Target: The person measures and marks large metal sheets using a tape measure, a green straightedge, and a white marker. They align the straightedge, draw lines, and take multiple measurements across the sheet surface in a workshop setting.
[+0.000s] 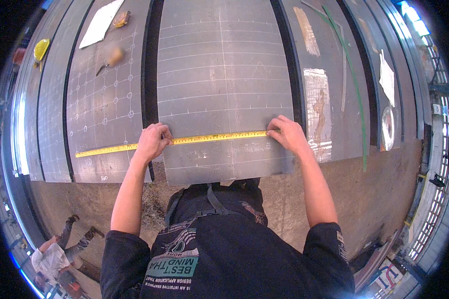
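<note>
A yellow measuring tape blade point(217, 136) lies across the near part of the middle grey metal plate point(224, 164). My left hand point(153, 141) pinches it near the plate's left edge, and the blade runs on past that hand over the left plate point(90, 172). At the right edge, my right hand point(289, 133) grips the blade's other end between thumb and fingers. Thin white lines with small tick marks cross the middle plate beyond the tape. On the left plate there is a drawn grid with small circles.
A tape measure case point(121, 19) and a white sheet point(101, 23) lie on the left plate. Dark gaps point(152, 74) separate the plates. A long green strip point(351, 89) lies to the right. Another person point(55, 259) is at the lower left.
</note>
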Action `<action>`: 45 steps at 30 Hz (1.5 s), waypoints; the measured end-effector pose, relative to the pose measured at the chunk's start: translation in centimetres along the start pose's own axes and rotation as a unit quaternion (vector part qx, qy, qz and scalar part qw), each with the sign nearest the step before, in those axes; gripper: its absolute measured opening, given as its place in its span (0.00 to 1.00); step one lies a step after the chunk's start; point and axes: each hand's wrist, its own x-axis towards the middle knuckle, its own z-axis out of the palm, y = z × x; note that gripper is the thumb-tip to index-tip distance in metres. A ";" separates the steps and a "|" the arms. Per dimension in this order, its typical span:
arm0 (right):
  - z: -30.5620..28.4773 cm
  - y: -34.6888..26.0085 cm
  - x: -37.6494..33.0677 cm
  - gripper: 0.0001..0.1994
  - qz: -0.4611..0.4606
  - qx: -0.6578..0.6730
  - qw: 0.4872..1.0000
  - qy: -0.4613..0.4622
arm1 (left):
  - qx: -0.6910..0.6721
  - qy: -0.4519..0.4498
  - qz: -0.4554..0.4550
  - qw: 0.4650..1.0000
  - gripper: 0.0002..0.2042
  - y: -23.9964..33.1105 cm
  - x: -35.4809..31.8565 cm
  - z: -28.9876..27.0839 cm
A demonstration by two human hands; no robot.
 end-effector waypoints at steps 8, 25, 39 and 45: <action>0.2 -0.1 0.0 0.09 -0.002 0.020 1.000 0.019 | 0.026 0.058 0.006 0.998 0.09 -0.6 -0.5 1.5; 0.3 0.4 -0.1 0.10 0.005 0.010 1.000 0.017 | 0.007 0.014 -0.013 1.000 0.09 -0.2 -0.1 0.4; 0.0 0.2 -0.1 0.09 0.007 0.011 1.000 0.015 | -0.007 0.009 -0.019 1.000 0.10 0.0 0.0 0.3; -0.1 0.0 0.0 0.08 0.005 0.010 1.000 0.014 | -0.008 0.006 -0.006 1.000 0.09 -0.4 0.0 0.2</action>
